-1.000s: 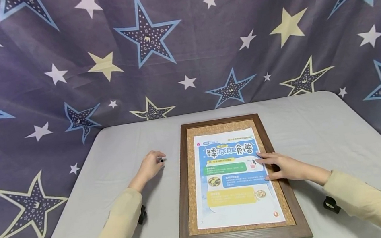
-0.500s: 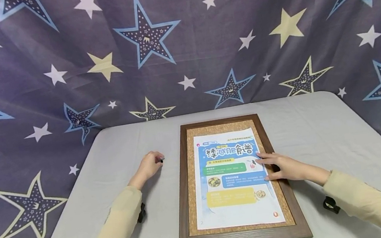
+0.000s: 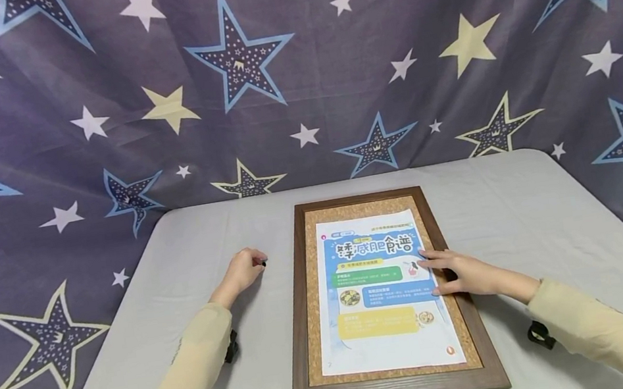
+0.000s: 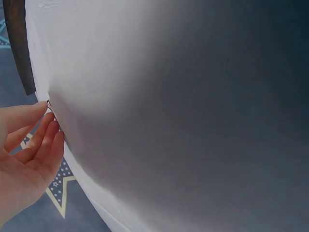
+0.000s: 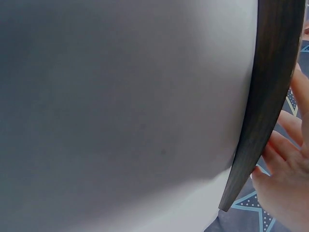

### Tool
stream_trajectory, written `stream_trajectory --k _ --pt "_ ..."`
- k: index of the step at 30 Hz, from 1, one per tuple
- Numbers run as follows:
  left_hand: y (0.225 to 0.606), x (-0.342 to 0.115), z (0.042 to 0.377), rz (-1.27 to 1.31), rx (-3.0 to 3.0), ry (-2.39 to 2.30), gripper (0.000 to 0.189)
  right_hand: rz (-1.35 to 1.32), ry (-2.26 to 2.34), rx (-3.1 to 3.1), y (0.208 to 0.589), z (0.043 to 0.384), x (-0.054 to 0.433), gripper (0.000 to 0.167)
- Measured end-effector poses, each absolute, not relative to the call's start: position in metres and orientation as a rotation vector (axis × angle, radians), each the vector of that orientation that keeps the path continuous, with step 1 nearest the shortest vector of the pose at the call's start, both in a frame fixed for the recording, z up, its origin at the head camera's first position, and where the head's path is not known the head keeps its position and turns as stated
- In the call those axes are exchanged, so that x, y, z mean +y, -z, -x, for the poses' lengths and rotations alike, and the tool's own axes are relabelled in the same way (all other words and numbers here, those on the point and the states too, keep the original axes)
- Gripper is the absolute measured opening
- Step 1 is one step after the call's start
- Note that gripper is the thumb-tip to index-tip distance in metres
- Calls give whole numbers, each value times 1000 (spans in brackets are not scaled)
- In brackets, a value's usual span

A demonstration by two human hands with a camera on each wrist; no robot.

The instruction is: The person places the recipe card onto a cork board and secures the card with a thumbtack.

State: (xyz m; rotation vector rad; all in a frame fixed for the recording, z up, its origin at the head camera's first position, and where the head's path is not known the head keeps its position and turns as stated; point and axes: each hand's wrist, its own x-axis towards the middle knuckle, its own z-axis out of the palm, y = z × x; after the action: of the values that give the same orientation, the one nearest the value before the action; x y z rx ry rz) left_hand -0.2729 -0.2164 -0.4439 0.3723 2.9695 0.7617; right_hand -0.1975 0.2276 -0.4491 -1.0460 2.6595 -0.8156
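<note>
A sheet of printed paper [image 3: 390,349], with blue, green and yellow blocks, lies on a cork board [image 3: 470,348] in a brown wooden frame [image 3: 398,387]. My right hand [image 3: 462,271] rests over the frame's right side, its fingertips on the paper's right edge and its fingers spread. Left of the board, my left hand [image 3: 243,270] pinches a small black thing [image 3: 264,263] close to the tabletop. In the left wrist view, only a thin dark bit [image 4: 49,103] of it shows at the thumb tip; I cannot tell its kind.
A pale grey cloth [image 3: 503,194] covers the table under the board. Behind it hangs a dark purple curtain [image 3: 321,53] printed with stars. Black wrist cameras sit under both cream sleeves [image 3: 192,364].
The fingers of my left hand have drawn together around the small black thing, which was between more widely parted fingers. My right hand, the paper and the board stay in place.
</note>
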Motion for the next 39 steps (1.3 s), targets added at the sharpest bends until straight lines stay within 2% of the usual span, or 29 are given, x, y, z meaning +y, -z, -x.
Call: stream_trajectory --k 19,27,33,39 --pt "446 -216 273 -371 2964 -761 16 1064 825 2653 449 197 229 60" --pt "445 -217 273 -386 2971 -785 16 1195 862 2708 451 196 230 58" --pt "446 -219 273 -400 2981 -795 15 1049 821 2665 448 196 228 61" --pt "446 -219 274 -410 2991 -803 14 1039 793 2671 447 197 228 60"
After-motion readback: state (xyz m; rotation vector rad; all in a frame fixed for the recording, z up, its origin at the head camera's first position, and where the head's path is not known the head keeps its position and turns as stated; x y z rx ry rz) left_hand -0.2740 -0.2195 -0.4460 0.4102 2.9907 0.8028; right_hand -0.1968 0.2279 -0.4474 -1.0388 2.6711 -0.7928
